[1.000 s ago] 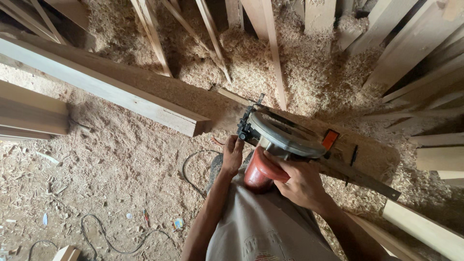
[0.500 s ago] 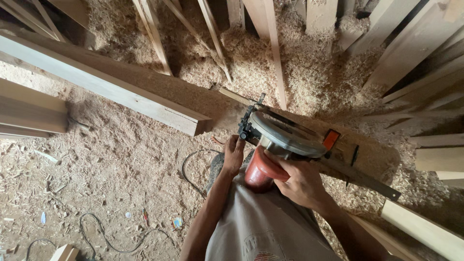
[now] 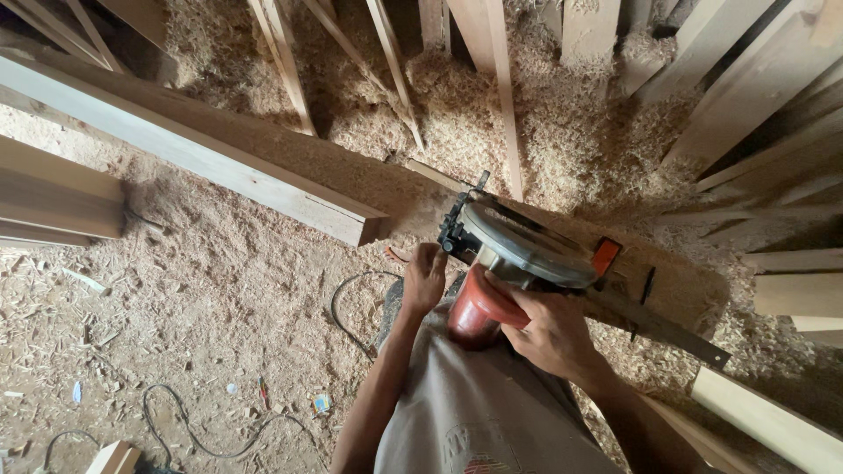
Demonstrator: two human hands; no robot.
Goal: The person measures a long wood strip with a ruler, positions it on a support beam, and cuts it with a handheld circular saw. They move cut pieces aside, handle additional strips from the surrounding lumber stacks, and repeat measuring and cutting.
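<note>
1. Two hands are on one tool: the right hand (image 3: 549,333) is wrapped around the red handle of the circular saw (image 3: 518,254), and the left hand (image 3: 425,279) curls its fingers against the saw's black front end.
2. The saw sits on a long sawdust-covered plank (image 3: 676,294), just past the cut end of a pale timber beam (image 3: 211,162).
3. Against the views from a second and half a second earlier, saw and both hands lie in almost the same spot; nothing has visibly shifted, so the tool appears held steady on the plank rather than travelling.
4. A dark cable (image 3: 347,307) loops across the sawdust floor (image 3: 176,333) beside the left forearm.
5. More planks (image 3: 492,79) lean upright beyond the saw.
</note>
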